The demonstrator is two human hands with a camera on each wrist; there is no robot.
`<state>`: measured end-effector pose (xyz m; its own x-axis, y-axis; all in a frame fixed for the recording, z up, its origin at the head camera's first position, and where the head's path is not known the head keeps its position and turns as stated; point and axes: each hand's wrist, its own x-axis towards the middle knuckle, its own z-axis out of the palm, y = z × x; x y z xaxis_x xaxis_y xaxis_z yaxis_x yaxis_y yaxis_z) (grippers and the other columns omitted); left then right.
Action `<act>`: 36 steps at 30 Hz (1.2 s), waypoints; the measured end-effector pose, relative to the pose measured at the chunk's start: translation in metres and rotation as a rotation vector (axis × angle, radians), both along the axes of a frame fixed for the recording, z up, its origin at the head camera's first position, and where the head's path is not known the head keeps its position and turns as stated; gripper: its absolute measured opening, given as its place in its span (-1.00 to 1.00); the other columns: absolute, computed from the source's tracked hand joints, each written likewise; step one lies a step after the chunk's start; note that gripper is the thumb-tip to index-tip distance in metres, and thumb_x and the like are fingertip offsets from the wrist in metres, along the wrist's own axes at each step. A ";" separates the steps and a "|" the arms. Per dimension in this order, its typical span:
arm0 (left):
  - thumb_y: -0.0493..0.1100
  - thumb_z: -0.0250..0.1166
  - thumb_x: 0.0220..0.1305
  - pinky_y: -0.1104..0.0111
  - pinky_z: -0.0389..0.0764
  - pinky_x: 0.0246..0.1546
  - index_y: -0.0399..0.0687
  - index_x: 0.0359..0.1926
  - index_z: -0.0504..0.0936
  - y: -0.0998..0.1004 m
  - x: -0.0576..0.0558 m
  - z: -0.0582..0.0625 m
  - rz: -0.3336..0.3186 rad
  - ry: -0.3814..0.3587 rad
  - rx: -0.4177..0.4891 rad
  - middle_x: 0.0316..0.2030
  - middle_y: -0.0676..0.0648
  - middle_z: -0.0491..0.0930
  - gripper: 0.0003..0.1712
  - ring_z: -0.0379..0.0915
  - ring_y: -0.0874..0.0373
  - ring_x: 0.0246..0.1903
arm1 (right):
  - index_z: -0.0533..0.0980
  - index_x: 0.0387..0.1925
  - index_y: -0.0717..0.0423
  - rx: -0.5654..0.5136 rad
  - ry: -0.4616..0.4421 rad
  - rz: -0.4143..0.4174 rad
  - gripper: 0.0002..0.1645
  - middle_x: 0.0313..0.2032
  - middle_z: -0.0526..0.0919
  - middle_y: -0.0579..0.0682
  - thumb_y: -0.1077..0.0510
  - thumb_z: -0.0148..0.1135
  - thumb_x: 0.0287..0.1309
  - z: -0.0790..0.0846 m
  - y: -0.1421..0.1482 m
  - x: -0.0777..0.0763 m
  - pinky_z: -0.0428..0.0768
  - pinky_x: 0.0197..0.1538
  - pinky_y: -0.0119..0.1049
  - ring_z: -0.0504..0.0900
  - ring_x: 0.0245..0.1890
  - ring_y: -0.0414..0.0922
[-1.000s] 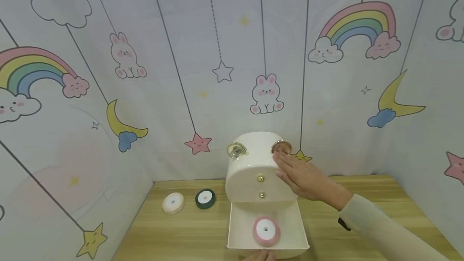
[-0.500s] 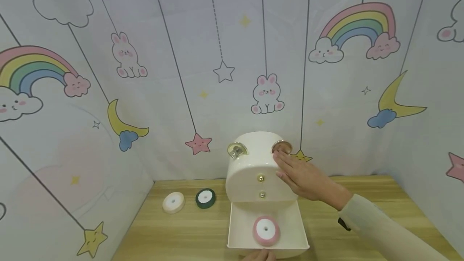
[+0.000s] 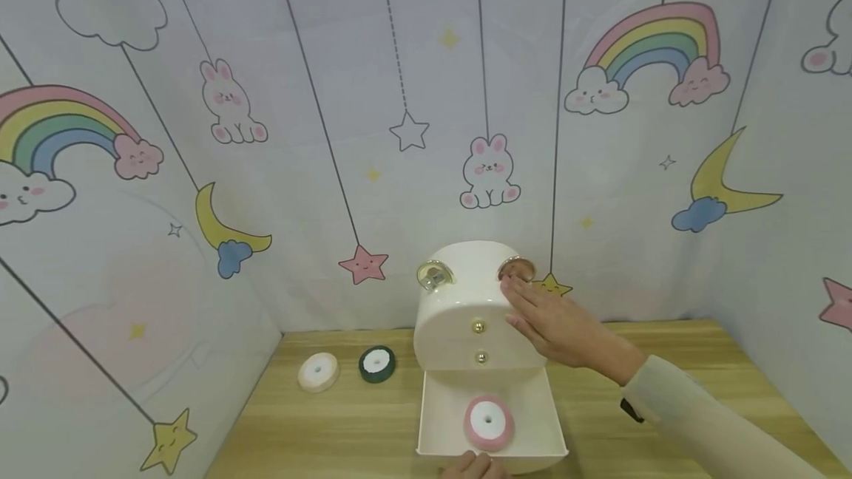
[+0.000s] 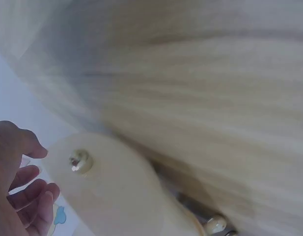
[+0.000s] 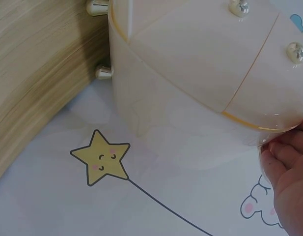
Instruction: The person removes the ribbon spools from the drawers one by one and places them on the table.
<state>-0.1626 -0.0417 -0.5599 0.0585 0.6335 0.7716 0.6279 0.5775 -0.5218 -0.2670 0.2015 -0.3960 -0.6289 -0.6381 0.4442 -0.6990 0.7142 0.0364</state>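
A cream, round-topped drawer box (image 3: 466, 257) with gold ear-shaped pieces stands on the table, its lowest drawer (image 3: 439, 412) pulled out. Inside that drawer lies a pink ribbon spool (image 3: 489, 420) with a white centre. My left hand (image 3: 474, 467) is at the drawer's front edge, mostly cut off by the frame. In the left wrist view its fingers are loosely bent and apart, beside the drawer front and its gold knob (image 4: 80, 161). My right hand (image 3: 555, 325) rests on the box top with extended fingers, fingertips at the right gold ear (image 3: 516, 269).
A cream ribbon spool (image 3: 318, 373) and a dark green ribbon spool (image 3: 377, 364) lie left of the box on the wooden table (image 3: 313, 435). Behind the table hangs a white printed backdrop (image 3: 299, 168) with bunnies, stars and rainbows. Gold feet (image 5: 104, 73) support the box.
My left hand has shifted slightly left and up at the drawer's front edge, showing more knuckles. The right hand, box, drawer and spools keep their places.
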 end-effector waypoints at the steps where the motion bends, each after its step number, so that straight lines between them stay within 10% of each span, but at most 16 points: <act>1: -0.07 0.03 0.44 0.64 0.31 -0.41 0.30 -0.53 0.54 0.000 -0.004 0.009 -0.015 0.044 -0.033 -0.52 0.25 0.46 -0.64 0.34 0.42 -0.47 | 0.30 0.52 0.31 0.000 0.002 0.001 -0.30 0.49 0.40 0.28 0.02 0.11 0.54 0.000 0.000 0.000 0.53 0.41 0.13 0.46 0.48 0.21; 3: -0.17 -0.09 0.45 0.62 0.19 -0.46 0.31 -0.56 0.48 -0.001 -0.007 0.033 -0.022 0.093 -0.065 -0.53 0.26 0.37 -0.57 0.26 0.42 -0.50 | 0.30 0.52 0.32 0.001 0.003 -0.001 -0.30 0.49 0.40 0.28 0.02 0.11 0.54 0.000 0.000 0.000 0.53 0.42 0.13 0.46 0.48 0.20; 11: -0.15 -0.10 0.53 0.56 0.25 -0.50 0.18 -0.50 0.50 -0.006 -0.013 0.053 0.021 -0.053 -0.118 -0.57 0.20 0.43 -0.59 0.34 0.34 -0.57 | 0.29 0.53 0.29 0.003 -0.026 -0.016 -0.30 0.51 0.38 0.27 0.01 0.09 0.55 -0.001 0.000 0.001 0.54 0.40 0.14 0.44 0.49 0.20; 19: 0.10 0.36 0.13 0.52 0.44 -0.45 0.16 -0.47 0.61 -0.013 -0.021 0.079 0.051 -0.138 -0.139 -0.47 0.18 0.52 -0.80 0.44 0.29 -0.47 | 0.30 0.52 0.30 0.005 -0.013 -0.013 -0.30 0.49 0.41 0.27 0.01 0.10 0.55 0.001 0.001 0.001 0.55 0.40 0.12 0.46 0.48 0.20; 29: 0.27 0.53 0.10 0.48 0.55 -0.29 0.19 -0.24 0.72 -0.015 -0.028 0.111 0.120 -0.522 -0.280 -0.35 0.18 0.60 -0.63 0.53 0.30 -0.33 | 0.29 0.53 0.30 -0.001 -0.025 -0.011 -0.30 0.50 0.40 0.27 0.02 0.09 0.55 0.004 0.001 0.002 0.54 0.40 0.12 0.45 0.49 0.20; 36: 0.32 0.47 0.13 0.47 0.51 -0.33 0.23 -0.15 0.72 -0.011 -0.042 0.123 0.210 -0.599 -0.434 -0.25 0.18 0.62 -0.59 0.54 0.27 -0.24 | 0.27 0.54 0.29 0.004 -0.029 -0.013 -0.30 0.51 0.38 0.27 0.01 0.08 0.56 0.004 0.001 0.003 0.56 0.39 0.12 0.45 0.49 0.19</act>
<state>-0.2050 -0.0530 -0.4372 -0.4465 0.8381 0.3133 0.7744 0.5374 -0.3339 -0.2644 0.2022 -0.3921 -0.6496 -0.6317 0.4231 -0.6904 0.7231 0.0196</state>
